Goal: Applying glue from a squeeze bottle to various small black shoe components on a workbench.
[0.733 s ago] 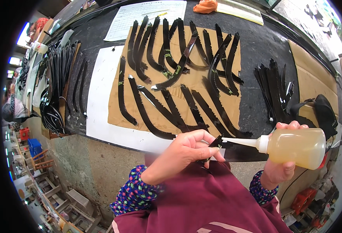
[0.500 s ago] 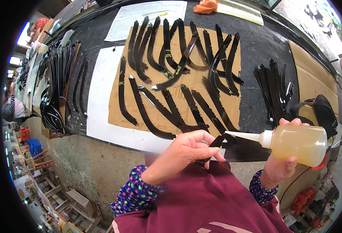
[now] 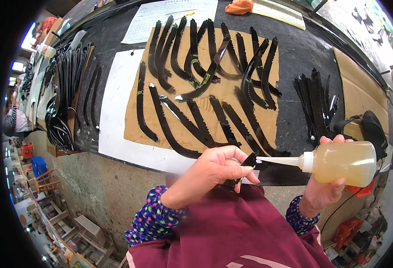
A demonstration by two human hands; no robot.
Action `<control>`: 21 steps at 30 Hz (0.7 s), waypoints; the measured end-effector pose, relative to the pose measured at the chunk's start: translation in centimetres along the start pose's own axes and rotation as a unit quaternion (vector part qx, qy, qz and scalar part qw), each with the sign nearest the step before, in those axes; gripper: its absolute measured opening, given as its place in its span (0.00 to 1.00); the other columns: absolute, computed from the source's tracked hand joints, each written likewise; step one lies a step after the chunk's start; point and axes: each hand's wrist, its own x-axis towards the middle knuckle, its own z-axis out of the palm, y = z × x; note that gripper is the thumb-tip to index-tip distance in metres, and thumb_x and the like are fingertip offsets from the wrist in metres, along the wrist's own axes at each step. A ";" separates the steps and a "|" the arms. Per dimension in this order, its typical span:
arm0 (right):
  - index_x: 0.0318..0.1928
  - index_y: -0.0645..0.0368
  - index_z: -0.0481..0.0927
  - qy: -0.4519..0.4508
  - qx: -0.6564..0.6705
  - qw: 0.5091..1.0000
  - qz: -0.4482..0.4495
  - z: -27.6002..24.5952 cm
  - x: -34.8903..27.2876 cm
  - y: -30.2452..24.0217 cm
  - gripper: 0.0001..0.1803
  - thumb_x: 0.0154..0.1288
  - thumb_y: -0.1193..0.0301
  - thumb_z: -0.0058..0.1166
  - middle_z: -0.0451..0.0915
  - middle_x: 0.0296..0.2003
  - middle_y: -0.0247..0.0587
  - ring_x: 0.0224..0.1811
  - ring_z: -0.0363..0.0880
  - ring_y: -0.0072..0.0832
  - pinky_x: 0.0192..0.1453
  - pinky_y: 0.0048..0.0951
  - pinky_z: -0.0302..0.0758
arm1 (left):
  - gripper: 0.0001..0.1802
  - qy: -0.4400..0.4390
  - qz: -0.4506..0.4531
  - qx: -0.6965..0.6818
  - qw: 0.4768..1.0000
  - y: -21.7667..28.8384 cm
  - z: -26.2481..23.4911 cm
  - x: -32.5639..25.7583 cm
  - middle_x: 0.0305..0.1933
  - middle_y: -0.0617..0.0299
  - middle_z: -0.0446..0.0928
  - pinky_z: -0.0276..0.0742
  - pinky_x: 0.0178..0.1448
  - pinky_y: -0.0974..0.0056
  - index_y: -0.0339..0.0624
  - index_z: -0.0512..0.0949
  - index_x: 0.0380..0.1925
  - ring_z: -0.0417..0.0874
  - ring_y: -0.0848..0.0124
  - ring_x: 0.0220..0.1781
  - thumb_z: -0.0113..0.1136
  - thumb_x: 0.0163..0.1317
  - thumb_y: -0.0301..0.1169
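Note:
My left hand point(image 3: 216, 172) is closed, thumb against fingers, on a black strip point(image 3: 249, 160) at the near edge of the table. Much of that strip is hidden by the fingers. In my right hand point(image 3: 323, 190) lies a clear squeeze bottle point(image 3: 344, 164) with yellowish liquid, tipped on its side. Its long white nozzle point(image 3: 279, 161) points left, and the tip is at the strip's end, touching or very close. Beyond my hands, several curved black strips with notched edges point(image 3: 225, 120) lie spread over a brown cardboard sheet point(image 3: 183, 120).
Under the cardboard is a white sheet point(image 3: 111, 111) on the dark table point(image 3: 290, 49). A bundle of black strips point(image 3: 315, 100) lies right; more hang at the left point(image 3: 64, 94). Printed paper point(image 3: 169, 18) and an orange crumpled thing point(image 3: 239, 6) are at the back.
The nozzle tip has shifted slightly down and left along the strip's end. My left hand keeps its hold, and the table's contents appear slightly shifted in view.

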 end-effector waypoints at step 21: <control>0.61 0.63 0.55 -0.001 -0.026 1.000 -0.012 0.9 0.1 0.3 0.47 0.45 0.55 0.63 0.66 0.51 0.48 0.53 0.66 0.38 0.60 0.46 0.64 | 0.10 -0.004 0.011 0.027 1.000 0.1 0.5 -0.1 0.35 0.54 0.80 0.71 0.35 0.74 0.32 0.68 0.37 0.75 0.77 0.27 0.54 0.61 0.28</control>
